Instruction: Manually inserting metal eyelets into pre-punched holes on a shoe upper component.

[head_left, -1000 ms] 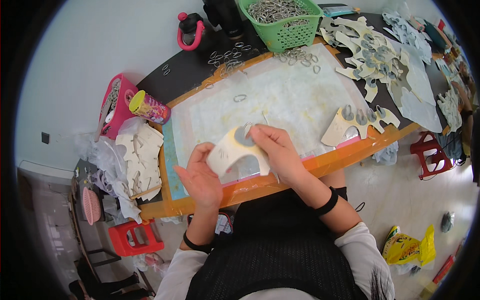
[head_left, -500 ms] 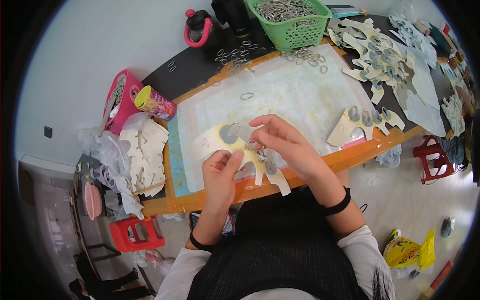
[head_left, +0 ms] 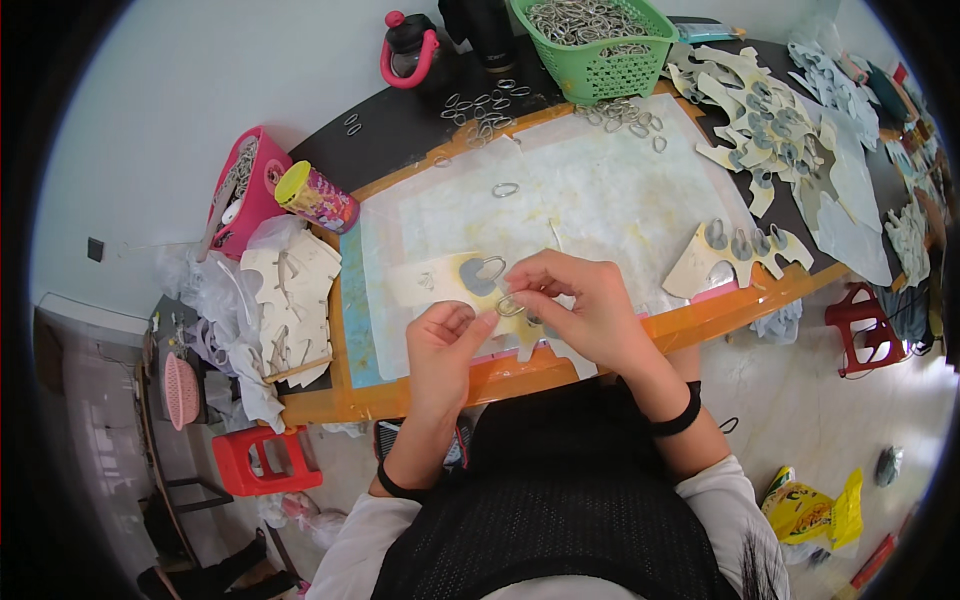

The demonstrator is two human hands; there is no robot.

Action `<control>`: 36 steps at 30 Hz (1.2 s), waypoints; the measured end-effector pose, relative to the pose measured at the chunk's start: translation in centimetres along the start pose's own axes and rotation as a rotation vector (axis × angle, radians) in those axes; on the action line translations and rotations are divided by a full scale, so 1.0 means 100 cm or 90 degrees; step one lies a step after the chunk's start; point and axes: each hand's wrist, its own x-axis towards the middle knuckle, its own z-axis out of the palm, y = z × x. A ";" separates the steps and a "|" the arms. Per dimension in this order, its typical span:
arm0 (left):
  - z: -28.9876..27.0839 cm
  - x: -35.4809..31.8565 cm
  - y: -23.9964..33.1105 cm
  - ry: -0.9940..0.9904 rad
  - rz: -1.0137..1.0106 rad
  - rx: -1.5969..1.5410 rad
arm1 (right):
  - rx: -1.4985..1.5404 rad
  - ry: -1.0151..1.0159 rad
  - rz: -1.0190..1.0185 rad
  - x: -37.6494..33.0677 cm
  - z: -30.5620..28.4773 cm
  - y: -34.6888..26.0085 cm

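Seating a metal ring (head_left: 508, 307) on the cream cut-out piece (head_left: 468, 281), mid-frame, seems the current step; the left hand's (head_left: 440, 352) fingers pinch the piece, the right hand's (head_left: 588, 308) grip the ring. Next calls for careful alignment.

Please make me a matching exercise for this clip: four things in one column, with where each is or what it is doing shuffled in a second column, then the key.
Things:
1. Right hand
2. Green basket
3. Yellow-lidded can
4. Yellow bag

Places and states:
A. on the floor
B. full of metal rings
C. beside the pink bin
D. fingers on a ring over the cream cutout

Pairs: 1-D, 2-B, 3-C, 4-A
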 end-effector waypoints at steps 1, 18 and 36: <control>-0.001 -0.001 0.000 -0.005 -0.006 0.009 | -0.015 0.008 -0.012 0.001 0.000 0.000; 0.004 -0.010 0.000 0.050 0.046 -0.035 | -0.111 0.089 -0.106 -0.011 0.017 0.002; -0.026 -0.068 -0.018 -0.169 0.106 -0.152 | -0.201 -0.103 -0.057 -0.017 -0.006 -0.042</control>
